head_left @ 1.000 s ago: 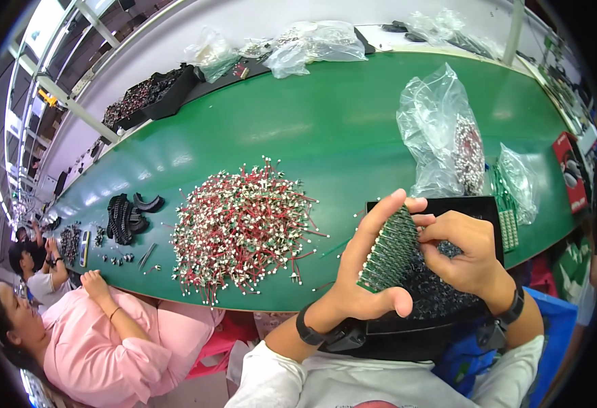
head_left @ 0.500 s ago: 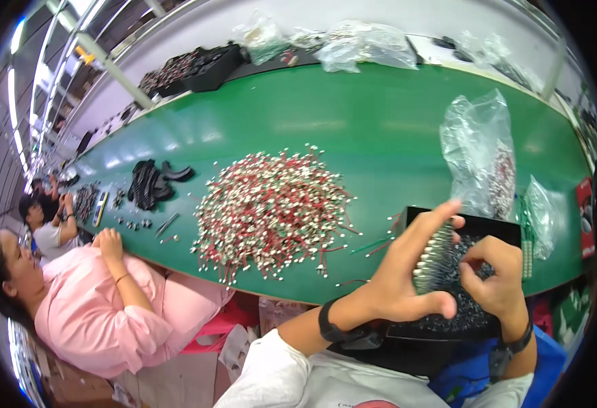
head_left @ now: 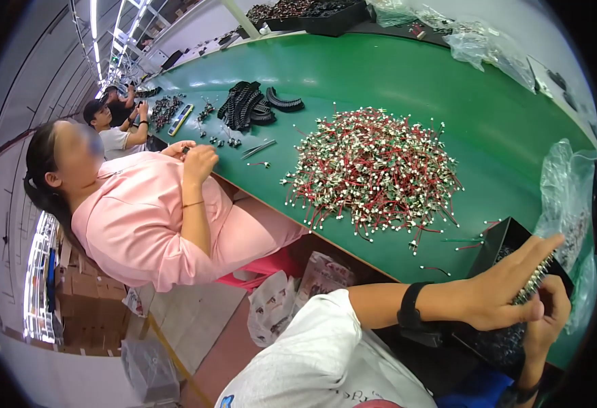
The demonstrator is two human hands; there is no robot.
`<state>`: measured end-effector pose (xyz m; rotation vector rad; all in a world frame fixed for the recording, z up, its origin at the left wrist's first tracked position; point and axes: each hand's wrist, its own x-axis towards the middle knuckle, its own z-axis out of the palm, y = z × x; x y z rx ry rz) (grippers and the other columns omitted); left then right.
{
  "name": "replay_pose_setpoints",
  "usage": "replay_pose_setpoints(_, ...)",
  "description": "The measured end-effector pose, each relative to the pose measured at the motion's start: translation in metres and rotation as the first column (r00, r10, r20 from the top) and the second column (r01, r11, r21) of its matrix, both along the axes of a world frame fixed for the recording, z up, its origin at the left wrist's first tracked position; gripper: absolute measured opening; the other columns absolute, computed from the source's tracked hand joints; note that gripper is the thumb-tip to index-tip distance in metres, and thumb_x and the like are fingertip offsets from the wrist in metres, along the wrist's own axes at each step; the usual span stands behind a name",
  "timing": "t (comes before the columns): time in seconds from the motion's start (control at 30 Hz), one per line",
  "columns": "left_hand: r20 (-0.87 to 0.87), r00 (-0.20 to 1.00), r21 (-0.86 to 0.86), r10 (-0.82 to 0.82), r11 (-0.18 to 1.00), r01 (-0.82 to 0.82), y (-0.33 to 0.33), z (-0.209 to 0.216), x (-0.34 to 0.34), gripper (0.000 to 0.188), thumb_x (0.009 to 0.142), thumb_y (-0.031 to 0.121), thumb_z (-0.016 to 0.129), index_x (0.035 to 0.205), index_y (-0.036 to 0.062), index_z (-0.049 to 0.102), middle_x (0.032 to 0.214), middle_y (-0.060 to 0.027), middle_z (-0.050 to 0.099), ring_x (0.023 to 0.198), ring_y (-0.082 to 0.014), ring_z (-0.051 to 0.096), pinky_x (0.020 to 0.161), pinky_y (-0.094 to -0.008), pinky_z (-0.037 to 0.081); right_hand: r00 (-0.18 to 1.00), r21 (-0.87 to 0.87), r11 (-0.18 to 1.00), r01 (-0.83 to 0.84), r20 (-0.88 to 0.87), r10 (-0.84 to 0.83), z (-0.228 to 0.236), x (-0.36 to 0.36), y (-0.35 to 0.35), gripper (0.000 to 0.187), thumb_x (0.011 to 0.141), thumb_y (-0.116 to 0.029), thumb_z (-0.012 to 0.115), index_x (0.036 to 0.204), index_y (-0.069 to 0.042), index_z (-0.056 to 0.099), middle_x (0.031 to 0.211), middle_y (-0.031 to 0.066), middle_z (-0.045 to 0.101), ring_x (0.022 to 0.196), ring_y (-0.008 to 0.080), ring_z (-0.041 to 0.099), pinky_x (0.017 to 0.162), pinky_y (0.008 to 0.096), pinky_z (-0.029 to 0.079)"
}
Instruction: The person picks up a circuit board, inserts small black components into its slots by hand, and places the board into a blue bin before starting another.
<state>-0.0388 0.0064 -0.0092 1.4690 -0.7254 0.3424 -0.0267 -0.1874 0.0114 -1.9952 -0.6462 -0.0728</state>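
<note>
My left hand grips a ridged strip of small silvery parts between its thumb and fingers. Close beside the strip, partly behind it, is my right hand with its fingers curled; what they pinch, if anything, is hidden. Both hands are over a black box that holds many tiny dark pieces. My left forearm and hand cover part of the box. To its left, a big heap of short red wires with white connectors lies on the green table.
A clear plastic bag lies right of the heap. Tweezers, black curved strips and a yellow tool lie farther left. A co-worker in a pink top sits at my left, others beyond. Black trays stand at the back.
The view has swung left, so the heap and my hands appear farther right. My right hand is now closer to the strip, which my left hand still holds. The co-worker's hands are now raised together.
</note>
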Motion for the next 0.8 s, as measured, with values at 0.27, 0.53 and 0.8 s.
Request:
replay_pose_setpoints(0.27, 0.053, 0.997, -0.04, 0.062, 0.997, -0.06, -0.0046, -0.0045, -0.0015, 0.101, 0.091, 0.06, 0.057, 0.152, -0.0072, 0.012, 0.122, -0.0268, 0.041, 0.107, -0.0385, 0.044, 0.098, -0.0449, 0.039, 0.986, 0.007, 1.0, 0.016, 0.166, -0.017, -0.0029, -0.0029, 0.0081, 0.016, 0.083, 0.01, 0.057, 0.097, 0.004, 0.057, 0.089, 0.0063, 0.054, 0.079, 0.0132, 0.051, 0.068, 0.0241, 0.041)
replay_pose_setpoints(0.53, 0.123, 0.992, -0.035, 0.017, 0.999, -0.012, -0.0024, -0.0063, 0.001, 0.105, 0.088, 0.065, 0.057, 0.151, -0.0076, 0.015, 0.121, -0.0251, 0.042, 0.107, -0.036, 0.044, 0.097, -0.0443, 0.039, 0.997, 0.152, 0.988, -0.015, -0.073, 0.027, -0.0041, -0.0014, 0.0043, 0.014, 0.087, 0.009, 0.054, 0.1, 0.004, 0.055, 0.089, 0.0049, 0.052, 0.078, 0.0124, 0.051, 0.07, 0.0227, 0.04)
replay_pose_setpoints(0.8, 0.115, 0.993, -0.024, -0.006, 1.0, 0.009, -0.0005, -0.0015, -0.0018, 0.105, 0.088, 0.065, 0.057, 0.151, -0.0086, 0.015, 0.122, -0.0244, 0.042, 0.111, -0.0353, 0.044, 0.1, -0.0442, 0.038, 0.999, 0.135, 0.991, -0.002, 0.051, -0.005, -0.0045, 0.0026, 0.0083, 0.012, 0.089, 0.008, 0.053, 0.099, 0.004, 0.056, 0.089, 0.0032, 0.052, 0.081, 0.0097, 0.05, 0.073, 0.0221, 0.041)
